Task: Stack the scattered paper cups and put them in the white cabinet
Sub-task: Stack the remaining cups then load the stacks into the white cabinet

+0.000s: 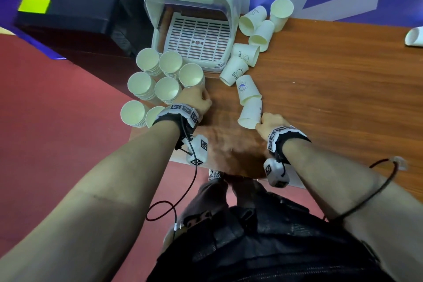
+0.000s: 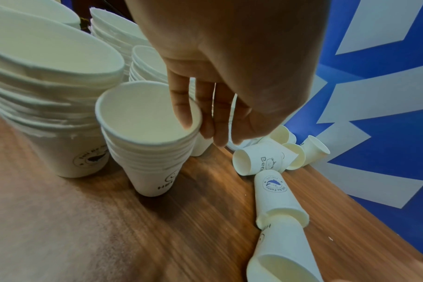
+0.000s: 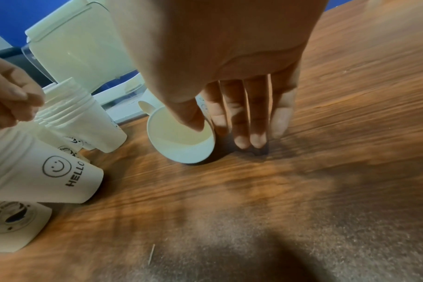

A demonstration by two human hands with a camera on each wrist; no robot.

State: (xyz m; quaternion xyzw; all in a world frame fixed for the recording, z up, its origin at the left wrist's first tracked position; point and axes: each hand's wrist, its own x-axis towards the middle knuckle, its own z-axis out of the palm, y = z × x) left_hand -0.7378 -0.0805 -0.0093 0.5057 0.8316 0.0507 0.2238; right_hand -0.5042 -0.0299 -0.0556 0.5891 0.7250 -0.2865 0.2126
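Observation:
The white cabinet [image 1: 192, 7] stands open at the back of the wooden table [image 1: 332, 98], its slotted tray showing. Several stacks of white paper cups [image 1: 146, 84] stand to its left. My left hand [image 1: 196, 98] pinches the rim of one stack of cups [image 2: 152, 152], thumb inside and fingers outside. A row of loose cups [image 1: 247, 89] lies on its side right of the cabinet. My right hand [image 1: 267, 121] pinches the nearest lying cup [image 1: 250, 112] at its mouth [image 3: 181, 137], thumb inside. Its fingertips [image 3: 256, 141] touch the table.
More loose cups [image 1: 262, 32] lie against the blue and white wall, with one upright [image 1: 281, 12]. A single cup [image 1: 414, 36] lies at the far right. A black box [image 1: 68, 7] stands left of the cabinet. The table's front edge [image 1: 229, 171] is just below my wrists.

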